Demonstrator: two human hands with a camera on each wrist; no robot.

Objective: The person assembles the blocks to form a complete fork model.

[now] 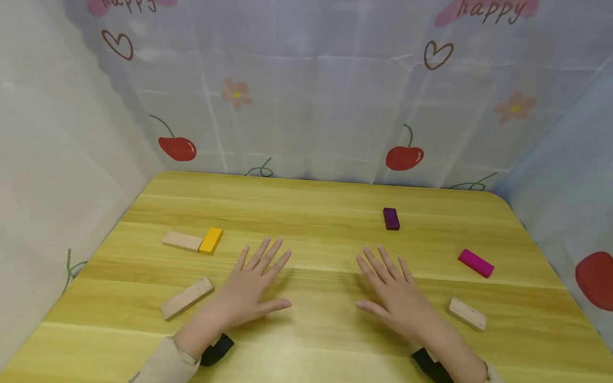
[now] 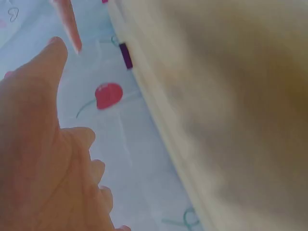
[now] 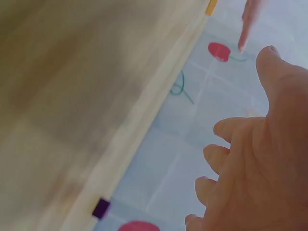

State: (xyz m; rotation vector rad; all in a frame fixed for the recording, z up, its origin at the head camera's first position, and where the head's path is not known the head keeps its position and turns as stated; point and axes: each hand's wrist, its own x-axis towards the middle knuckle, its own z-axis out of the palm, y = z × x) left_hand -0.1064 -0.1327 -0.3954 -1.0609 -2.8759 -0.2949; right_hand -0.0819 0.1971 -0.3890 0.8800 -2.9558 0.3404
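Both hands hover over the wooden table with fingers spread and nothing held. In the head view the left hand point(image 1: 250, 290) is right of a plain wooden block point(image 1: 187, 298); a yellow block point(image 1: 210, 241) touching another plain block point(image 1: 182, 241) lies beyond it. The right hand point(image 1: 396, 298) is left of a plain block point(image 1: 466, 314), with a magenta block point(image 1: 476, 263) and a dark purple block point(image 1: 391, 218) farther back. The left wrist view shows the left hand point(image 2: 53, 144), the right wrist view the right hand point(image 3: 260, 149).
A wooden table point(image 1: 306, 330) carries all the blocks. Behind it hangs a pale curtain point(image 1: 306, 106) printed with cherries, flowers and hearts, and more pale cloth stands at both sides. A black strap point(image 1: 217, 350) is at the left wrist and another point(image 1: 431, 366) at the right.
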